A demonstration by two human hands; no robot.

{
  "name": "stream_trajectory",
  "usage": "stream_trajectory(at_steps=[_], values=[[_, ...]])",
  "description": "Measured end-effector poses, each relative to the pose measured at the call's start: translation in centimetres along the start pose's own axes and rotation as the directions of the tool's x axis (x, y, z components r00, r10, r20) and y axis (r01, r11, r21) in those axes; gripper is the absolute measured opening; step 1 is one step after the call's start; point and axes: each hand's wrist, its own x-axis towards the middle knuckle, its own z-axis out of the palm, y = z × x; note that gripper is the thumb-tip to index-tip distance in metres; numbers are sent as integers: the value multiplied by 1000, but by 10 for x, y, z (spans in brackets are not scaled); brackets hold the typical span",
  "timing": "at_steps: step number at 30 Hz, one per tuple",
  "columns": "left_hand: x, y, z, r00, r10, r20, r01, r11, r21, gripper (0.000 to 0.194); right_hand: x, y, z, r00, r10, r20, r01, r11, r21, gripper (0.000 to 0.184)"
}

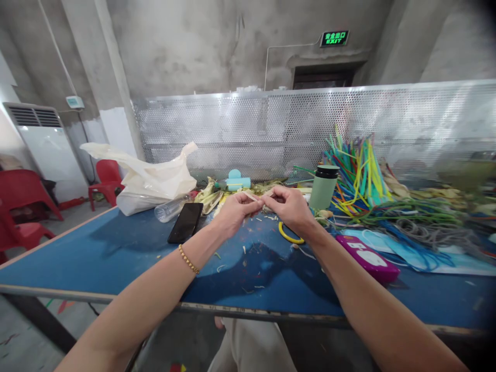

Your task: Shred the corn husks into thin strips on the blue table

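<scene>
My left hand (pixel 235 211) and my right hand (pixel 291 207) meet above the middle of the blue table, fingertips pinched close together. Between them runs a thin pale strip (pixel 252 197), gripped from both sides; its exact material is too small to tell. Under my right hand lies a yellow ring (pixel 289 235), partly covered by the wrist. Pale dry husk-like pieces (pixel 209 197) lie just behind and left of my left hand. Small pale scraps are scattered on the table below both hands.
Left stand a white plastic bag (pixel 155 178), a clear bottle (pixel 167 211) and a black phone (pixel 186 222). Right are a green tumbler (pixel 324 190), colourful strips (pixel 360 178), a purple box (pixel 366 258), blue masks (pixel 411 248) and tangled cords (pixel 434 232). A perforated metal panel (pixel 225 129) rises behind.
</scene>
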Motion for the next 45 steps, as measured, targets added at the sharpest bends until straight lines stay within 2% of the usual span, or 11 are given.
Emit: stream_trajectory(at_steps=[3,10,26,31,38,40,45], values=[[0,0,1,1000,9,-8,-8,999,32,22,-1,0,2,1000,2,-18,-2,1000,-14,19],[-1,1,5,999,-16,-45,15,1000,-8,14,-2,3,8,996,-8,-85,1,997,-82,15],[-2,3,6,999,-5,-41,3,999,-41,9,-3,0,7,994,87,-72,-84,995,49,16],[0,0,2,1000,10,-10,-11,1000,-25,9,-3,-4,6,995,69,-74,-67,997,27,15],[1,6,-8,988,-113,106,118,992,-44,14,-1,1,3,994,22,-104,-14,997,77,20],[3,6,-11,990,-98,102,103,994,-47,15,0,4,2,997,41,-67,-33,992,120,24],[8,0,-16,1000,-13,-10,12,995,-99,13,0,6,2,978,184,98,-205,940,273,43]])
